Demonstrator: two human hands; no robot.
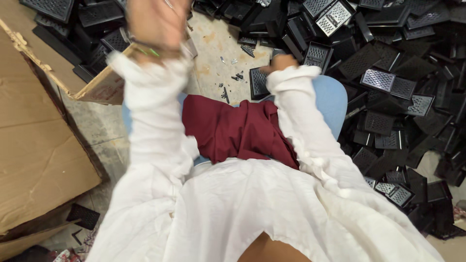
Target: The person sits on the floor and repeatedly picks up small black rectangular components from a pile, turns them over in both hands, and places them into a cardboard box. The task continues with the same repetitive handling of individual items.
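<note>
Two hands are up in front of the person, both in long white sleeves. The left hand (pixel 156 22) is raised high near the top edge and badly blurred; something thin seems to stick out beside it, but the blur hides what it is, and I cannot tell whether its grip is wide, narrow or closed on anything. The right hand (pixel 280 63) sits lower, mostly hidden by its cuff, with the fingers curled in; whether that grip holds something I cannot tell either. Just beside it, on the concrete floor (pixel 218 43), a black perforated grate panel (pixel 258 82) stands tilted on its edge, with small black broken bits scattered near it. A great heap of black grate panels (pixel 403 73) spreads over the floor to the right and along the top, some with pale metal mesh faces. A dark red cloth (pixel 233 128) lies across the person's lap over a pale blue seat (pixel 332 99). To the left stands a large cardboard box (pixel 43 145), its torn flap reaching under the left forearm.
</note>
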